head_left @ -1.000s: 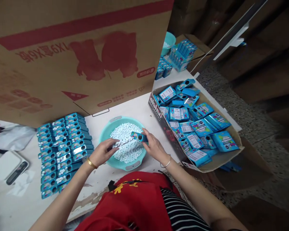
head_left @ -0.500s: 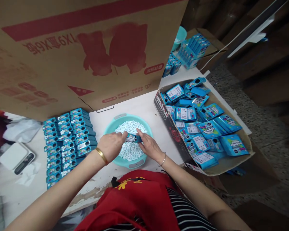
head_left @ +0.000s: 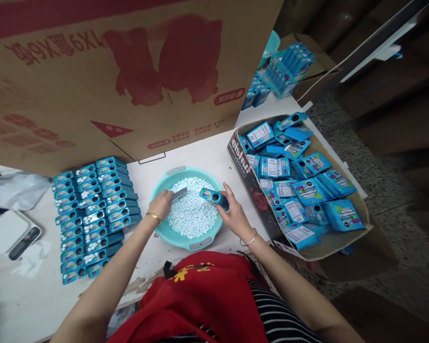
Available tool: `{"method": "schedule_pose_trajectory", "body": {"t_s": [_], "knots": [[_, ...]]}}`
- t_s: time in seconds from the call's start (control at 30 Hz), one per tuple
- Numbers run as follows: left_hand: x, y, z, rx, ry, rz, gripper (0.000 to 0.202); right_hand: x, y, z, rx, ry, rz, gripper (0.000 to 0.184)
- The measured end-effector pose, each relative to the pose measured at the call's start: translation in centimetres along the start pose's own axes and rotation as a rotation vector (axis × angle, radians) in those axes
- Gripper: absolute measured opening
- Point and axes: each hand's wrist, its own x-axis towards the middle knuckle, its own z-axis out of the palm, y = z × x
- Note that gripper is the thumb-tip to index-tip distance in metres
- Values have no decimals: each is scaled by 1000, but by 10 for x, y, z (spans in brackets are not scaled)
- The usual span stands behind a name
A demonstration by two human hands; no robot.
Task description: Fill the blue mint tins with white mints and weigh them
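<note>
A small grey scoop (head_left: 179,193) is gripped in my left hand (head_left: 160,205), with its end over the left part of a turquoise basin (head_left: 160,228). Small white candies (head_left: 191,216) cover the bottom of that basin. Between the fingers of my right hand (head_left: 235,214) is a blue candy box (head_left: 209,195) with a dark round hole, tilted above the basin's right side. A gap separates the scoop and the box. What the box holds cannot be made out.
Rows of upright blue boxes (head_left: 100,205), several topped with white candies, stand at the left beside a white scale (head_left: 12,233). An open carton (head_left: 250,190) full of blue boxes lies at the right. A large cardboard box (head_left: 136,124) walls off the back.
My hands have parted. The scoop, which was up against the candy box, has moved left and down towards the candies, while the box has shifted right.
</note>
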Motion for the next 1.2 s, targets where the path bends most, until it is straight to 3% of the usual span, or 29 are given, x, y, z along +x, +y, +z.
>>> {"method": "schedule_pose_trajectory", "body": {"t_s": [0.1,0.17,0.23,0.33,0.47,0.67,0.8,0.93,1.07,1.2], "knots": [[8,10,52,-73,-52,86,32,-2,0,-13,58,60,86,69],[2,22,77,-141,-77,152,33,-3,1,-17,96,91,116,68],[-8,30,92,-221,-93,204,34,-4,4,-17,136,115,135,68],[-19,29,94,-346,-100,246,30,-6,8,-13,176,128,153,70],[-31,10,66,-459,-83,268,27,-9,9,-9,96,87,104,67],[-50,1,-12,-513,-24,420,29,-9,-1,7,-139,-4,-143,71],[-57,24,-57,-247,-73,435,26,-7,-8,22,-177,-48,-277,74],[-66,62,-87,177,-138,278,26,-5,-11,29,-167,-60,-340,76],[-77,95,-103,396,-150,244,29,-3,-11,30,-146,-45,-352,78],[-82,102,-108,406,-125,261,32,-2,-8,30,-147,-60,-337,79]]}}
